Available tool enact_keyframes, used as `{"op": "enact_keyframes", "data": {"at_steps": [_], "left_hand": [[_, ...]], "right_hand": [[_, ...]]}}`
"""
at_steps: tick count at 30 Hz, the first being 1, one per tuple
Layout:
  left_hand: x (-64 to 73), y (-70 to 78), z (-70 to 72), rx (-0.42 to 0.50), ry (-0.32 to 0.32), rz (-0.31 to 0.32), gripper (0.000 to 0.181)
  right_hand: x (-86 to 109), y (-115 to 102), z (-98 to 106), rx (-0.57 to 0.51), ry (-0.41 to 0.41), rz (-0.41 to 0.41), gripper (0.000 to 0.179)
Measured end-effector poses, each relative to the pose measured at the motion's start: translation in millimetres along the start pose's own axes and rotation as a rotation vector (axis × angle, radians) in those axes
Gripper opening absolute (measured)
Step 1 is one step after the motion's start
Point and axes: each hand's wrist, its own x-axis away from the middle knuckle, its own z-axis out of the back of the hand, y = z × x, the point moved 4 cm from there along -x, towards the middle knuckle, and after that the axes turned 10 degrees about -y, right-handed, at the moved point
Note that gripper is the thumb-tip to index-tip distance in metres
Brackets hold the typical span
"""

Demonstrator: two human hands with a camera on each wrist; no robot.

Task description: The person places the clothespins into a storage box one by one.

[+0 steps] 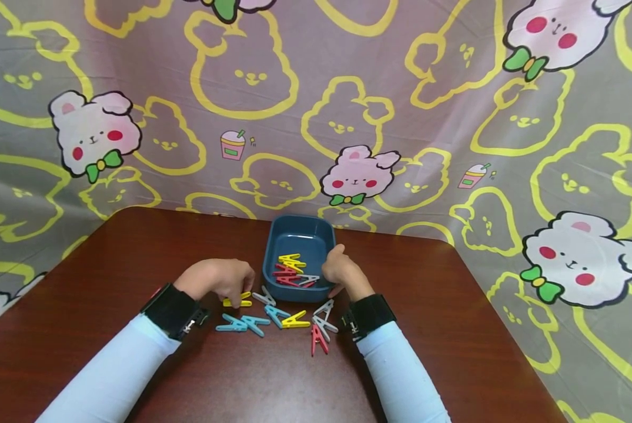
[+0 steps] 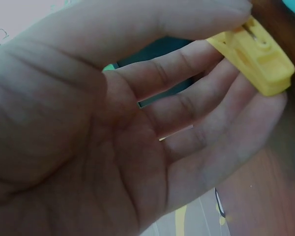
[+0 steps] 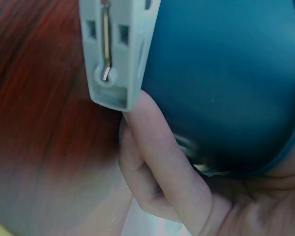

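My left hand (image 1: 221, 277) pinches a yellow clothespin (image 2: 260, 61) between thumb and fingertips, low over the table to the left of the blue plastic bin (image 1: 300, 294). My right hand (image 1: 342, 269) grips the bin at its right front side, with fingers against the outer wall in the right wrist view. Close to those fingers lies a grey clothespin (image 3: 110, 49). Inside the bin, toward its front, are several yellow, red and grey clothespins (image 1: 291, 264).
In front of the bin lie several clothespins: blue ones (image 1: 232, 324) on the left, a yellow one (image 1: 296, 321) in the middle, grey ones (image 1: 323, 324) and a red one (image 1: 318, 341) on the right. Behind the brown table (image 1: 432, 329) hangs a patterned curtain (image 1: 273, 176).
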Motion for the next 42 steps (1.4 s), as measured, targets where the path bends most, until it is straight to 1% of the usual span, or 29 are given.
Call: {"op": "enact_keyframes", "data": {"at_steps": [6, 10, 17, 23, 27, 31, 34, 37, 40, 42], "left_hand": [[2.8, -3.1, 2.4, 0.003, 0.010, -0.010, 0.025], [4.9, -6.5, 5.6, -0.002, 0.029, -0.022, 0.024], [7.3, -10.4, 12.1, 0.004, 0.082, -0.050, 0.024], [8.3, -12.4, 17.8, 0.015, 0.120, -0.048, 0.028], [11.5, -15.2, 23.3, 0.019, 0.142, -0.056, 0.029], [18.4, -14.4, 32.5, 0.014, 0.184, -0.093, 0.030], [25.9, -10.1, 41.1, 0.010, 0.235, -0.121, 0.029], [29.0, -0.8, 49.1, 0.007, 0.290, -0.143, 0.026], [23.6, 15.8, 56.2, 0.007, 0.327, -0.157, 0.024], [13.8, 31.4, 60.9, -0.006, 0.341, -0.159, 0.024]], "right_hand": [[3.6, -0.2, 0.3, -0.009, -0.004, -0.004, 0.073], [3.7, -0.3, 0.3, -0.010, -0.002, -0.008, 0.073], [2.8, 0.7, 0.4, -0.009, -0.002, -0.011, 0.074], [3.4, 0.8, 1.2, -0.007, -0.010, -0.014, 0.075], [4.0, -0.8, 1.6, -0.004, -0.018, -0.016, 0.075], [3.5, -1.2, 2.6, -0.005, -0.012, -0.018, 0.074], [3.1, -2.4, 1.3, -0.017, -0.009, -0.014, 0.074], [2.4, -3.2, -0.4, -0.026, -0.014, -0.011, 0.074], [1.1, -2.0, -0.1, -0.032, -0.019, -0.016, 0.074], [0.5, -0.1, 2.0, -0.028, -0.014, -0.023, 0.075]]}}
